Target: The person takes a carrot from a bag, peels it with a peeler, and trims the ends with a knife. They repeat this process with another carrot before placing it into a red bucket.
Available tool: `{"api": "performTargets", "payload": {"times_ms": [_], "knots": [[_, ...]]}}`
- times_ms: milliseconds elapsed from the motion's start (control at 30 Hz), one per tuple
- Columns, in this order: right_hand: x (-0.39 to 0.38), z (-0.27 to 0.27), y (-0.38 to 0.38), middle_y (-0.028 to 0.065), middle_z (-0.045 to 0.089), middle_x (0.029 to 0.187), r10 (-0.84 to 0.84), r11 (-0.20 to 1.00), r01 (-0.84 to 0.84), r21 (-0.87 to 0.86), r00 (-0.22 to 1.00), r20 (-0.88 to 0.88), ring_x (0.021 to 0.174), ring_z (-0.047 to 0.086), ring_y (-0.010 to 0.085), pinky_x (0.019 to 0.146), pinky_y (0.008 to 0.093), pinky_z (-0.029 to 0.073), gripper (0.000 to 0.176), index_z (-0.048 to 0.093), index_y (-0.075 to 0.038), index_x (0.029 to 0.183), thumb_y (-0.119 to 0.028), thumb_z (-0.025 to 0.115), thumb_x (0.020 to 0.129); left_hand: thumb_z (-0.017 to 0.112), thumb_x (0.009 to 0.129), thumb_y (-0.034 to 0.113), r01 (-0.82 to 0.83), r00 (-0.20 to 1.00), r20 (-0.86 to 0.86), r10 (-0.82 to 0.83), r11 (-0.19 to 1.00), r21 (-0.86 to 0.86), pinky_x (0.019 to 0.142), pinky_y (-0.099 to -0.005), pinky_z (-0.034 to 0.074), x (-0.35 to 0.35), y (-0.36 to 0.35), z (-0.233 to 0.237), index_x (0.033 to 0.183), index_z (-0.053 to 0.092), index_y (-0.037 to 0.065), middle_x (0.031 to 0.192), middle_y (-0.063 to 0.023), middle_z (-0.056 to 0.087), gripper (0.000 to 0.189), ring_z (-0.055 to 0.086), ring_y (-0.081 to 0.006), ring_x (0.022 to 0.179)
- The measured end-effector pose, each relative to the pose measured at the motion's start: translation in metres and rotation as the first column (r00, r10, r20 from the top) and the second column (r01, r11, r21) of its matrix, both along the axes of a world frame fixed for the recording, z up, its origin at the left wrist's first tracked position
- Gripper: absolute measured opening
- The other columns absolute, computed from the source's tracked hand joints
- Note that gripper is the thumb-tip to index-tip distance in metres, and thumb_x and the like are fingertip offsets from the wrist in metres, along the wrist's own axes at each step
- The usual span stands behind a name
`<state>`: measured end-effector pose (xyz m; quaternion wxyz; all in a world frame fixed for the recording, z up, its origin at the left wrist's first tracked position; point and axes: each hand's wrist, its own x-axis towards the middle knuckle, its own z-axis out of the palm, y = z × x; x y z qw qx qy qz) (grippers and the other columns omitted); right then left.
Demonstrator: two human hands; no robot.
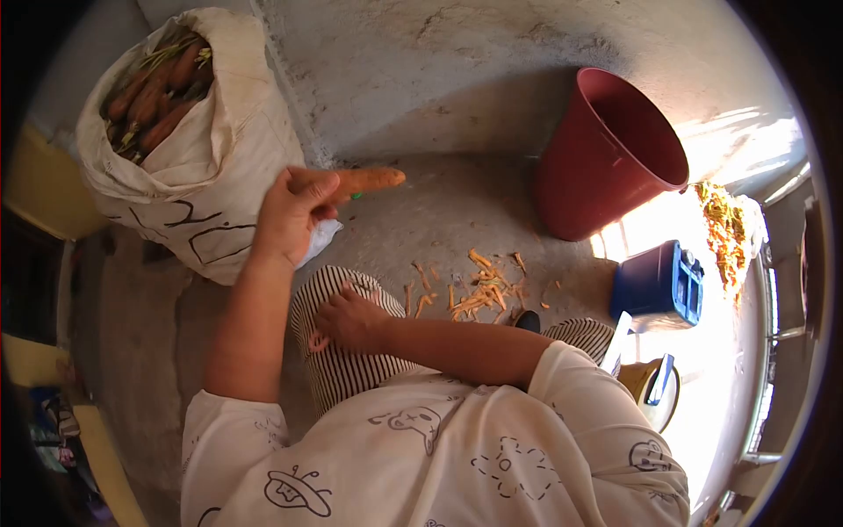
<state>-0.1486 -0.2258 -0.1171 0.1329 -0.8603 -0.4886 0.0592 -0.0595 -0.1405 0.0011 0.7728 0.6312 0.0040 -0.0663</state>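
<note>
My left hand (294,215) is closed around an orange-brown carrot (373,180), held out level to the right beside the white sack (189,198). Behind the carrot shows a small green bit. My right hand (351,321) lies on the striped trouser leg at my knee, its fingers curled. A small pinkish thing (317,341) shows at its fingers, too unclear to name. Orange peelings (487,285) are scattered on the floor in front of my legs.
The sack holds unpeeled carrots (162,92). A dark red bin (566,176) stands by the wall, with a blue container (654,285) nearer me. More peelings (722,233) lie at the far right. A yellowish round container (641,379) is beside my right side.
</note>
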Motion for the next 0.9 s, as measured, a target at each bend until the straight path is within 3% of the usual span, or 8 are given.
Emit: {"api": "performTargets", "payload": {"times_ms": [100, 167, 233, 367, 467, 633, 700, 900], "knots": [[-0.014, -0.011, -0.035, 0.0103, 0.054, 0.092, -0.224, 0.909, 0.356, 0.215, 0.855, -0.468, 0.09, 0.05, 0.025, 0.08, 0.0357, 0.038, 0.02, 0.056, -0.002, 0.092, -0.013, 0.044, 0.08, 0.062, 0.075, 0.03, 0.072, 0.927, -0.334, -0.173, 0.953, -0.294, 0.046, -0.0233, 0.043, -0.01, -0.011, -0.029, 0.087, 0.049, 0.003, 0.076, -0.0063, 0.054, 0.032, 0.052, -0.0155, 0.06], [-0.02, -0.003, -0.077, 0.0128, 0.055, 0.079, -0.559, 0.695, 0.696, 0.18, 0.681, -0.473, 0.081, 0.053, 0.0256, 0.072, 0.0335, 0.041, 0.014, 0.056, -0.004, 0.086, -0.013, 0.045, 0.082, 0.06, 0.077, 0.033, 0.056, 0.83, -0.475, -0.293, 0.89, -0.452, 0.045, -0.0239, 0.043, -0.017, -0.015, -0.058, 0.085, 0.049, 0.002, 0.074, -0.0077, 0.054, 0.033, 0.053, -0.0171, 0.059], [-0.014, 0.003, -0.125, 0.0093, 0.055, 0.069, -0.827, 0.41, 0.91, 0.062, 0.4, -0.395, 0.068, 0.054, 0.0234, 0.062, 0.0321, 0.042, 0.016, 0.054, -0.003, 0.083, -0.016, 0.045, 0.084, 0.059, 0.077, 0.027, 0.034, 0.817, -0.488, -0.307, 0.871, -0.49, 0.052, -0.0242, 0.045, -0.032, -0.033, -0.066, 0.092, 0.048, 0.0, 0.083, -0.0097, 0.054, 0.033, 0.054, -0.0175, 0.067], [-0.014, 0.018, -0.234, 0.011, 0.056, 0.067, -0.496, -0.143, 0.955, 0.26, 0.158, -0.854, 0.063, 0.056, 0.0147, 0.056, 0.0269, 0.047, 0.028, 0.05, 0.004, 0.088, -0.024, 0.05, 0.084, 0.054, 0.079, 0.02, 0.051, 0.749, -0.537, -0.387, 0.843, -0.536, 0.06, -0.0257, 0.045, -0.055, -0.069, -0.07, 0.101, 0.045, -0.002, 0.087, -0.0095, 0.051, 0.033, 0.051, -0.0162, 0.069], [-0.027, 0.046, -0.259, 0.0086, 0.056, 0.072, -0.174, -0.374, 0.823, 0.428, 0.391, -0.904, 0.059, 0.055, 0.0125, 0.052, 0.0221, 0.045, 0.024, 0.049, 0.003, 0.092, -0.019, 0.052, 0.083, 0.049, 0.081, 0.024, 0.129, 0.617, -0.539, -0.574, 0.749, -0.65, 0.057, -0.0266, 0.046, -0.056, -0.084, -0.098, 0.1, 0.046, -0.001, 0.083, -0.0092, 0.052, 0.031, 0.052, -0.0171, 0.069], [-0.04, 0.062, -0.219, 0.0088, 0.056, 0.077, 0.211, -0.223, 0.906, 0.359, 0.404, -0.89, 0.06, 0.055, 0.0138, 0.05, 0.0232, 0.046, 0.024, 0.049, 0.001, 0.092, -0.019, 0.056, 0.081, 0.039, 0.084, 0.03, 0.177, 0.474, -0.477, -0.74, 0.611, -0.772, 0.051, -0.0261, 0.043, -0.066, -0.115, -0.109, 0.096, 0.048, 0.001, 0.079, -0.0087, 0.054, 0.032, 0.053, -0.0179, 0.065], [-0.037, 0.056, -0.207, 0.0089, 0.056, 0.078, 0.291, -0.142, 0.92, 0.366, 0.392, -0.873, 0.061, 0.055, 0.0138, 0.05, 0.0232, 0.046, 0.024, 0.05, 0.001, 0.091, -0.019, 0.056, 0.08, 0.038, 0.085, 0.029, 0.148, 0.507, -0.56, -0.655, 0.706, -0.692, 0.049, -0.0251, 0.041, -0.075, -0.128, -0.093, 0.096, 0.049, 0.003, 0.079, -0.0088, 0.054, 0.03, 0.051, -0.0175, 0.062], [-0.021, 0.04, -0.215, 0.0086, 0.056, 0.075, 0.209, -0.15, 0.933, 0.327, 0.353, -0.912, 0.06, 0.055, 0.0131, 0.05, 0.0223, 0.046, 0.023, 0.051, 0.001, 0.09, -0.018, 0.057, 0.079, 0.037, 0.085, 0.03, 0.229, 0.456, -0.531, -0.714, 0.671, -0.706, 0.049, -0.0246, 0.038, -0.081, -0.128, -0.096, 0.098, 0.05, 0.006, 0.079, -0.0093, 0.053, 0.029, 0.049, -0.0165, 0.06]]}}
